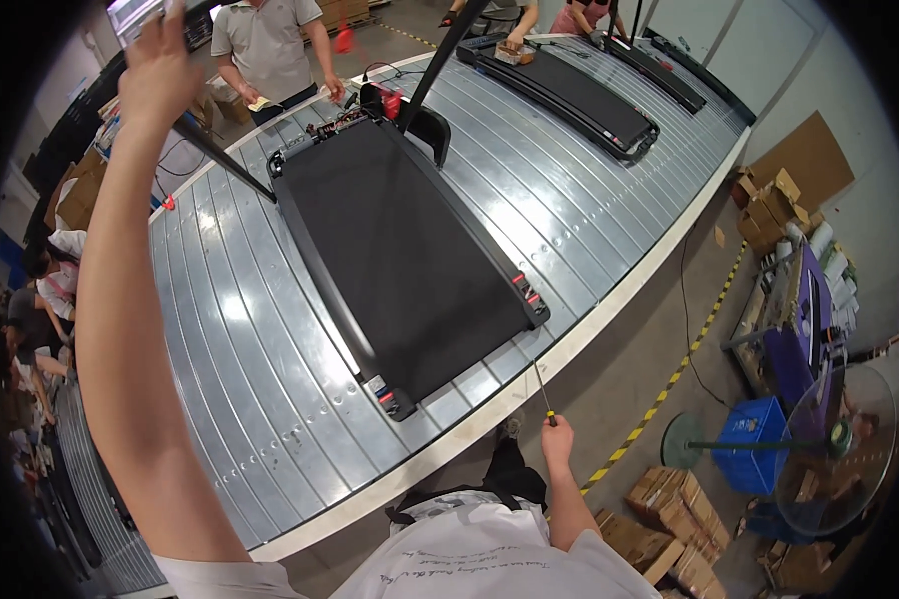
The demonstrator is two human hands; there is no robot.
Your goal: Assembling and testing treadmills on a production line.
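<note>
Landmark: black treadmill point(400, 255) lying flat on the ribbed metal table point(240, 359), long axis running from far-left to near-right.

Left hand point(160, 70) raised high, beyond the treadmill's far-left corner, arm fully stretched up from the lower edge. Fingers closed around the top of a black upright bar point(220, 155) that slants down to the treadmill's far-left corner; a pale screen-like panel point(135, 15) sits at the hand, cut by the frame edge. How tight the grip is, cannot tell exactly, but the hand is wrapped on the bar.

Right hand point(556, 437) low, off the treadmill's near-right end, past the table rim. Fist closed on a thin screwdriver point(541, 391), shaft pointing up toward the treadmill's near end, tip not touching it.

Second black upright point(440, 60) rises from the treadmill's far end. Red wiring and parts point(385, 100) show at that far end. Small red pieces point(524, 290) at the near-right corner, another red piece point(390, 401) at the near-left corner.

Second treadmill point(569, 90) lies further along the table, beyond the first one's far-right side. A person in a grey shirt point(265, 40) stands past the far end. Cardboard boxes point(669, 519) and a blue crate point(754, 439) on the floor, right of the near end. Yellow-black floor tape point(669, 389) runs between.
</note>
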